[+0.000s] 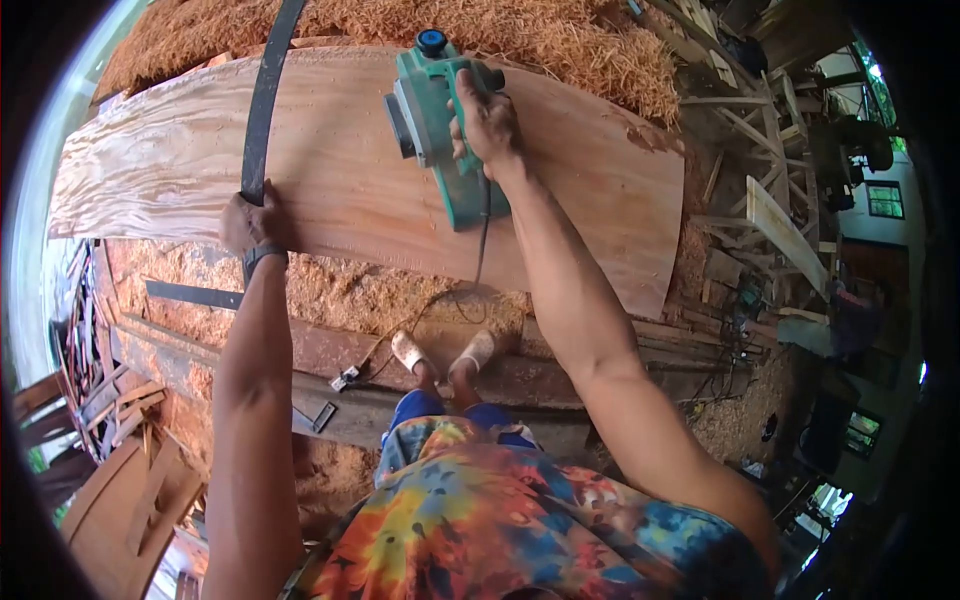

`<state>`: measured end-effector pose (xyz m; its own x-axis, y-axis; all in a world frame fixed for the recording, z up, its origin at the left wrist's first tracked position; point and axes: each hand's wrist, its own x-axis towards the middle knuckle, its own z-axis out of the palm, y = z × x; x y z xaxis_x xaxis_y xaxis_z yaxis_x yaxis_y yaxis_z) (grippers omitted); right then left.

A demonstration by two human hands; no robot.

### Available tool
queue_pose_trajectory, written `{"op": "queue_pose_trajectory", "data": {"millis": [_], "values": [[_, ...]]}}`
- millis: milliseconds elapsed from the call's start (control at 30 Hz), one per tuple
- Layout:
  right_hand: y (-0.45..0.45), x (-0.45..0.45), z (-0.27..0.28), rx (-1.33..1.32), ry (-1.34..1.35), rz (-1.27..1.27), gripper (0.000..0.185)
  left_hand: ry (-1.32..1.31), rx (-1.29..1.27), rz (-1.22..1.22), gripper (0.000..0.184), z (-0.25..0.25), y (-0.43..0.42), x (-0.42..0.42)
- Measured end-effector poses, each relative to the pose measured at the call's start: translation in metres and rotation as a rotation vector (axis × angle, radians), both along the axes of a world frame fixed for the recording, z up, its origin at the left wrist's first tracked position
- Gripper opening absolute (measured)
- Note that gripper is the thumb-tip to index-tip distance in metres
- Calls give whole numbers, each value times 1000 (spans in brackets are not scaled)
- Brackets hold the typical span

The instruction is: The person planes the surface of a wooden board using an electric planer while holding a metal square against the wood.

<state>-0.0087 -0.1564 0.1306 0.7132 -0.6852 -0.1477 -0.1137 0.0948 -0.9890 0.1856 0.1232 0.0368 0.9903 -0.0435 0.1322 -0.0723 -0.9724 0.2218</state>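
Observation:
A wide wooden board (pixel 340 150) lies across the upper middle, with wavy grain towards its left end. My right hand (pixel 488 125) is wrapped round the handle of a green electric planer (pixel 437 150), which rests on the board; its power cord (pixel 484 235) drops over the near edge. At that same edge, farther left, my left hand (pixel 255 222) is closed on a dark carpenter's square (pixel 268 100). The square's long arm crosses the board, and a shorter dark arm (pixel 195 293) shows below the hand. My left fingertips are partly hidden.
Wood shavings (pixel 560 60) are heaped behind the board and also lie in front of it. Near my feet are a plug connection (pixel 346 378) and dark timber beams (pixel 540 370). Scrap wood (pixel 130 400) is piled at left; a wooden frame (pixel 775 150) stands at right.

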Motion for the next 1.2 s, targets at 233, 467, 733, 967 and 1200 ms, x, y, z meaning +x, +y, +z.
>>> {"op": "queue_pose_trajectory", "data": {"millis": [233,467,733,967,1200], "values": [[79,-137,9,72,97,-15,51,-22,11,-3,70,-11,3,5],[155,-264,5,132,104,-19,56,-10,-25,-12,65,2,0,-2],[142,-252,8,173,122,0,62,-60,-37,-12,62,-2,0,-3],[94,-183,5,133,76,-3,58,-76,-11,2,63,-10,2,0],[30,-86,7,64,30,-1,54,-85,-25,5,64,-10,1,-1]]}}
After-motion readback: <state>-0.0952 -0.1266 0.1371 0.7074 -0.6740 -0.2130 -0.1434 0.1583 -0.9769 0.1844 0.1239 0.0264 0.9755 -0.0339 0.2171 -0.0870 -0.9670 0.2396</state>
